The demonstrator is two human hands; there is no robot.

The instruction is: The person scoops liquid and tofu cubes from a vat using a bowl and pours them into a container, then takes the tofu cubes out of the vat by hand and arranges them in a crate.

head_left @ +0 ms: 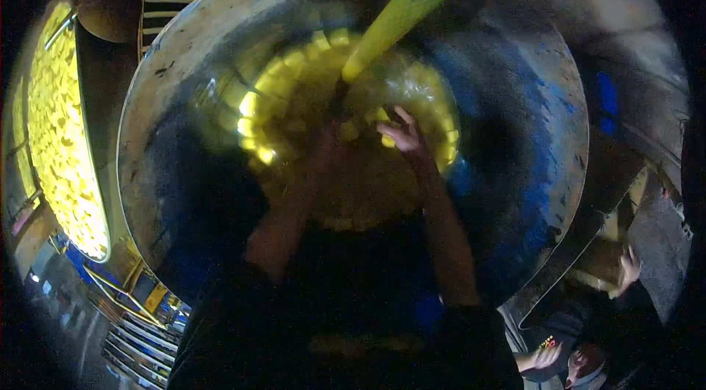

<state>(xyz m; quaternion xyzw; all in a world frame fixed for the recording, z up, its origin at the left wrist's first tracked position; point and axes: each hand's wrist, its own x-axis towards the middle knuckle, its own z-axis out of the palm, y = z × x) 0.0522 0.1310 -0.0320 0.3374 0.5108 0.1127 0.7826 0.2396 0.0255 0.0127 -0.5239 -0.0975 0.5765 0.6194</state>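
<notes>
Below me is a large round metal tub (180, 52), with a ring of yellow blocky pieces (294, 59) at its bottom. A long yellow tube-like thing (412, 4), apparently mesh, slants in from the upper right and narrows near the centre. My left hand (331, 136) is in shadow by that narrow end; its fingers are too dark and blurred to show a grip. My right hand (401, 130) reaches over the tub's bottom with fingers apart, beside a few yellow pieces. It holds nothing that I can see.
At the left, a big round container of bright yellow pieces (66, 140) stands beside the tub. A slatted rack (169, 8) is behind it, and metal bars (136, 349) lie lower left. At the lower right, another person's hand (630, 266) is by a pale board-like object (592, 280).
</notes>
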